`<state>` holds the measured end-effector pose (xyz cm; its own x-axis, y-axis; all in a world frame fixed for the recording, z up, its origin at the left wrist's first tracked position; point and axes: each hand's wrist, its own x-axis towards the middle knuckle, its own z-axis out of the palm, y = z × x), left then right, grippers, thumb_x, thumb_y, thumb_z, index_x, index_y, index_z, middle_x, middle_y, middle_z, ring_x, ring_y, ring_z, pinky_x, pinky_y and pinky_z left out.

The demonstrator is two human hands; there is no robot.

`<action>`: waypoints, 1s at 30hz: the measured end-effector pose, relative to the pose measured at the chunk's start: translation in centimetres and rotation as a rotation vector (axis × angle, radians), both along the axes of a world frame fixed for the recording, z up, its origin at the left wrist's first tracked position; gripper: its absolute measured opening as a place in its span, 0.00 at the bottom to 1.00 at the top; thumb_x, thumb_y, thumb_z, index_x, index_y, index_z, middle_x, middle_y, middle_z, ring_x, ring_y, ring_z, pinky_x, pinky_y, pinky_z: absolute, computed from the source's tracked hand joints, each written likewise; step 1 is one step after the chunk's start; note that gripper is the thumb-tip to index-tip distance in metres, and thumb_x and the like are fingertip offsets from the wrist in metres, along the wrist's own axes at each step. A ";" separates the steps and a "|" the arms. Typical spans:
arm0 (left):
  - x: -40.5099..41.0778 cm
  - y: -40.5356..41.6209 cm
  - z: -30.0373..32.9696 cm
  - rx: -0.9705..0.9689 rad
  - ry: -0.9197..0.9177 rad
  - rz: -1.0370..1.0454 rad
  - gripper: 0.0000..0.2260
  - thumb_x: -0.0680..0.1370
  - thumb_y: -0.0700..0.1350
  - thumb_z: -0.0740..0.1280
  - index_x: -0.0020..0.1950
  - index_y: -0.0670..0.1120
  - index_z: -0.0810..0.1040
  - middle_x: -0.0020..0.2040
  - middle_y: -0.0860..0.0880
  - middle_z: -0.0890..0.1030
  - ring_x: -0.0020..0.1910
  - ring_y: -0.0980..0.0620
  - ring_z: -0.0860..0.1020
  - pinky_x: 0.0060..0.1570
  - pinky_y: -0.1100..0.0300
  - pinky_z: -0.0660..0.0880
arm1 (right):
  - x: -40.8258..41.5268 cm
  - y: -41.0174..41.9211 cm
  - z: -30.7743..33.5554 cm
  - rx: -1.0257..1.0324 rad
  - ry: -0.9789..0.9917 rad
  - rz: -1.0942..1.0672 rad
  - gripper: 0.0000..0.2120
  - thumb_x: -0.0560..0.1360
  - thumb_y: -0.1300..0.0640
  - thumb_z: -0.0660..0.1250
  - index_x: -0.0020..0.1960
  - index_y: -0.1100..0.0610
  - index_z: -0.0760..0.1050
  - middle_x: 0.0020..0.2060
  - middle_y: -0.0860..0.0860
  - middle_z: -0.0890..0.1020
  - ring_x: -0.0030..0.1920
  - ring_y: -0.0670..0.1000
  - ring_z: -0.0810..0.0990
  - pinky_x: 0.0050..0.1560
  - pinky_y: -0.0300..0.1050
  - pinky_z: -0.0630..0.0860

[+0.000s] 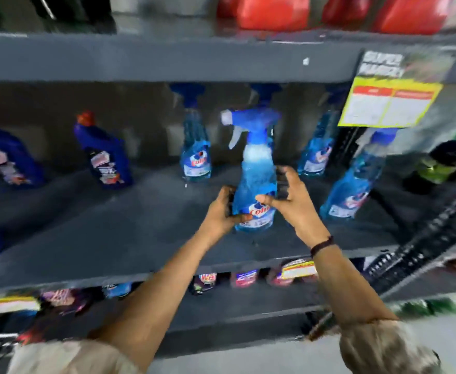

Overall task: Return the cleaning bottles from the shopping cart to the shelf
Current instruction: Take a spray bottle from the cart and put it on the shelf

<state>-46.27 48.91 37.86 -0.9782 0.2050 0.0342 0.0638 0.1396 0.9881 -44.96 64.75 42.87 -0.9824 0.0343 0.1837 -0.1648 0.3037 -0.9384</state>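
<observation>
Beige sleeves (67, 356) frame two bare forearms reaching to a grey metal shelf (113, 225). Between the hands stands a clear blue spray bottle (256, 182), upright on the shelf board, its blue trigger head and white nozzle pointing left; the red word on its label reads roughly "Colin", though blur hides the finer print. Curled around the bottle's lower left side, the left hand (223, 211) has its thumb pressed across the label. Half open, the right hand (293, 201) touches the label with its thumb while the fingers spread loosely behind the bottle's right side; a dark band (322, 245) circles that wrist. Three more blue spray bottles of the same make stand behind and to the right (196, 157), (316, 155), (352, 190), the last leaning. Further left sits a dark blue jug (104, 157) with a red cap, its label unreadable. A yellow-bordered price card (388, 103) hangs beneath blurred lettering, "SUPER" legible.
</observation>
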 end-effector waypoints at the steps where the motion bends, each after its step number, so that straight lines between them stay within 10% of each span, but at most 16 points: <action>1: -0.6 0.8 -0.3 0.009 -0.004 -0.023 0.31 0.55 0.49 0.75 0.51 0.43 0.65 0.52 0.41 0.74 0.52 0.46 0.73 0.56 0.43 0.74 | -0.3 0.9 -0.2 0.001 -0.011 -0.012 0.29 0.64 0.71 0.74 0.63 0.65 0.68 0.55 0.62 0.80 0.52 0.51 0.78 0.58 0.53 0.77; 7: -2.3 4.6 -1.7 -0.052 -0.026 -0.040 0.34 0.53 0.52 0.74 0.53 0.42 0.64 0.53 0.40 0.75 0.53 0.45 0.76 0.59 0.38 0.74 | -1.2 4.5 -1.7 0.022 -0.052 -0.049 0.28 0.67 0.67 0.73 0.64 0.63 0.67 0.60 0.59 0.78 0.60 0.58 0.78 0.61 0.56 0.76; 13: -3.6 5.8 -2.7 -0.122 -0.017 -0.002 0.28 0.66 0.33 0.74 0.61 0.37 0.64 0.62 0.35 0.75 0.60 0.37 0.76 0.61 0.37 0.72 | -1.6 5.6 -2.6 -0.021 -0.050 -0.039 0.30 0.68 0.66 0.73 0.67 0.62 0.66 0.62 0.60 0.77 0.60 0.58 0.78 0.62 0.58 0.76; 22: -2.4 5.2 -3.2 -0.161 0.044 0.024 0.27 0.68 0.38 0.75 0.63 0.41 0.67 0.60 0.42 0.78 0.60 0.42 0.77 0.62 0.51 0.74 | -0.2 4.9 -4.1 -0.047 0.014 -0.145 0.35 0.69 0.59 0.74 0.72 0.58 0.63 0.67 0.57 0.72 0.67 0.54 0.72 0.69 0.55 0.69; 26: -0.1 1.5 -3.2 -0.232 0.331 0.332 0.18 0.72 0.42 0.71 0.60 0.44 0.72 0.52 0.46 0.81 0.49 0.49 0.80 0.53 0.55 0.78 | 3.4 2.4 -6.4 0.125 0.327 -0.530 0.22 0.73 0.53 0.69 0.64 0.58 0.71 0.58 0.57 0.75 0.58 0.54 0.75 0.62 0.52 0.73; 30: 4.2 -4.8 -3.7 -0.283 0.459 0.717 0.09 0.77 0.49 0.61 0.55 0.48 0.74 0.44 0.49 0.81 0.39 0.54 0.76 0.43 0.59 0.75 | 5.3 -3.9 -7.7 0.175 0.419 -0.342 0.12 0.76 0.58 0.63 0.57 0.60 0.76 0.47 0.58 0.77 0.47 0.46 0.74 0.55 0.37 0.72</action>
